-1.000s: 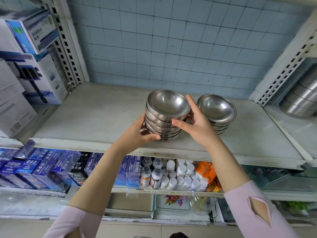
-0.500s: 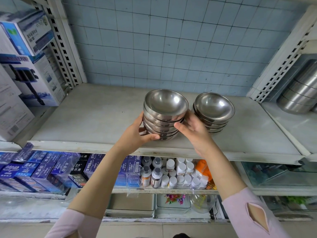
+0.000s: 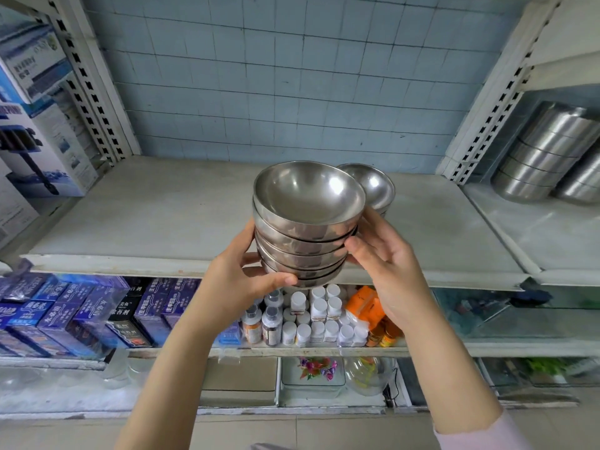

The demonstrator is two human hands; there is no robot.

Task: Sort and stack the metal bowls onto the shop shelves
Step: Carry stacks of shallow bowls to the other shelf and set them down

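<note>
Held a nested stack of metal bowls up off any surface between both hands, in front of the near edge of the white top shelf, its base overlapping the shelf's front lip in this view. Clasped the lower left side with the left hand, thumb hooked across the front of the bottom bowl, the other fingers curled round behind and mostly hidden. Cupped the right side with the right hand, thumb pressed against the middle bowls, fingers wrapped round the back just under the top rim. Held it near upright, tipped a little toward the camera, with the shiny hollow of the top bowl on show. Could not count the bowls exactly; made out about five rims. Saw a second stack of similar bowls standing on the same shelf just behind and to the right, partly covered by the held one. Noted larger steel basins nested on their sides in the bay to the right, printed cartons in the bay to the left, and a pale blue tiled wall at the back. Found blue boxes, white-capped bottles and an orange packet on the shelf below.
</note>
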